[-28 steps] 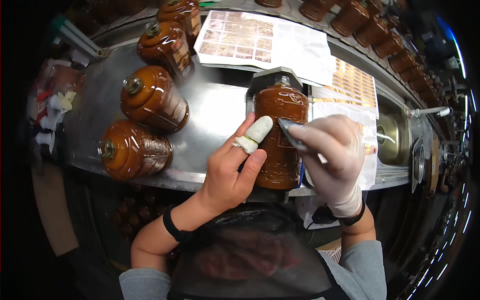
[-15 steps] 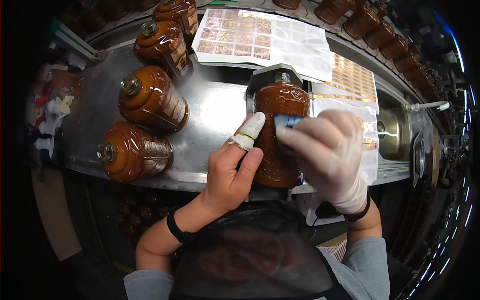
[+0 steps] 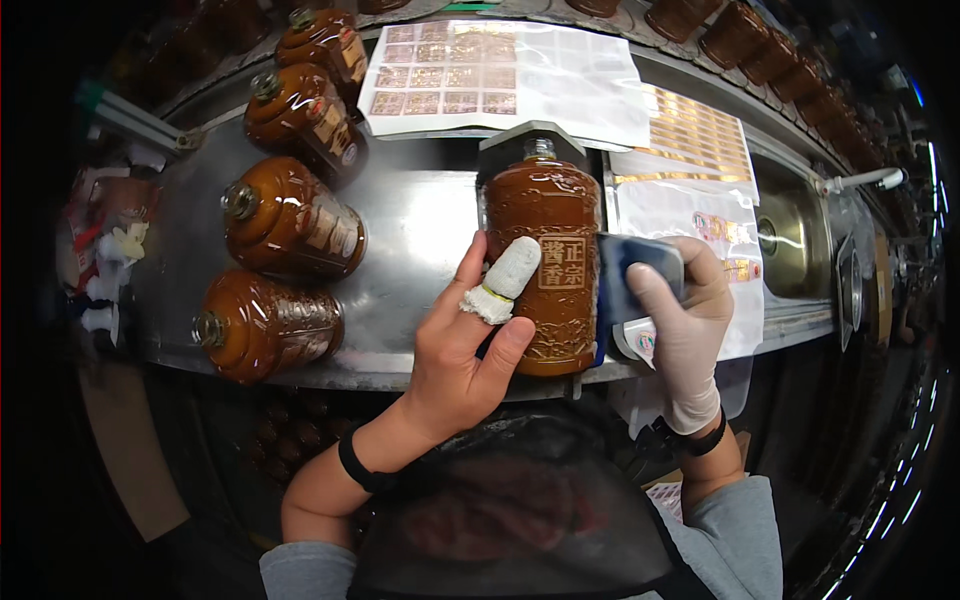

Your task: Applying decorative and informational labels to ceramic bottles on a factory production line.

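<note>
Four glossy brown bottles [image 3: 290, 220] lean in a row at the left of the metal counter [image 3: 420, 190], running from near to far. Next comes the bare left hand [image 3: 455, 355], fingers spread fairly wide, its white-covered index finger [image 3: 515, 265] laid on the front of the work bottle [image 3: 562, 262] and its thumb against the near left side. That bottle lies in a dark holder [image 3: 540, 130], neck to the far side, with a printed sheet [image 3: 580, 90] beyond. Just right of it, the gloved right hand [image 3: 690, 330] pinches a flat dark-blue tool [image 3: 642, 255] (blurred, so contact with the bottle is impossible to tell). Farther right are a gold-striped sheet [image 3: 695, 140] and a steel sink [image 3: 790, 240].
</note>
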`<state>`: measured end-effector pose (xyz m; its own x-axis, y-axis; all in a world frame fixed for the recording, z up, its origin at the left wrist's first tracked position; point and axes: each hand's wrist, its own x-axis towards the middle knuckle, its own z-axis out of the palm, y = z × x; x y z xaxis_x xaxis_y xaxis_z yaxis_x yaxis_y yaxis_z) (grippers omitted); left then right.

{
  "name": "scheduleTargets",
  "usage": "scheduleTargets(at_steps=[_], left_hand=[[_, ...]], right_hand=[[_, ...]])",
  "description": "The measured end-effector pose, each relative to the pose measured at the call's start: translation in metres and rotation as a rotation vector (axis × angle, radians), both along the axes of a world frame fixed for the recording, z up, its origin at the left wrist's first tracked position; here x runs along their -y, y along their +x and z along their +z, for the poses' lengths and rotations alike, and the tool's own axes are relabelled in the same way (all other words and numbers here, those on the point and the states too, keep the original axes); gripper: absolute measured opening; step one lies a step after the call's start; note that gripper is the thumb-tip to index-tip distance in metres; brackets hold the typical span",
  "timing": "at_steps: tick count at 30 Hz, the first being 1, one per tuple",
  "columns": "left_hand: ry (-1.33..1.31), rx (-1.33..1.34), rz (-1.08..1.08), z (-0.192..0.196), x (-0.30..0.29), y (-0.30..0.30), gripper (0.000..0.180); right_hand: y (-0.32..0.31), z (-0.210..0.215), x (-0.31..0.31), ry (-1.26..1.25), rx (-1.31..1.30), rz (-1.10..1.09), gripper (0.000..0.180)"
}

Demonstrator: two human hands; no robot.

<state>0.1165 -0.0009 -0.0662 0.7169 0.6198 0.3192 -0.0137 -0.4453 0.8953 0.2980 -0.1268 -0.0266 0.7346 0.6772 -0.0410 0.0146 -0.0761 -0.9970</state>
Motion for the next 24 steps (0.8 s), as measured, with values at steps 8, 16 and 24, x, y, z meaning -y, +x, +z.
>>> scheduleTargets(at_steps=[8, 16, 24], left_hand=[[0.219, -0.340, -0.194, 0.002, -0.007, -0.022, 0.117], [0.299, -0.358, -0.182, -0.006, -0.001, -0.011, 0.096], [0.608, -0.171, -0.094, 0.031, 0.000, 0.007, 0.062]], right_hand=[[0.012, -0.001, -0.007, 0.085, -0.077, 0.035, 0.016], [0.042, -0.026, 0.008, 0.030, -0.196, 0.003, 0.035], [0.128, -0.051, 0.119, -0.052, -0.268, -0.292, 0.022]])
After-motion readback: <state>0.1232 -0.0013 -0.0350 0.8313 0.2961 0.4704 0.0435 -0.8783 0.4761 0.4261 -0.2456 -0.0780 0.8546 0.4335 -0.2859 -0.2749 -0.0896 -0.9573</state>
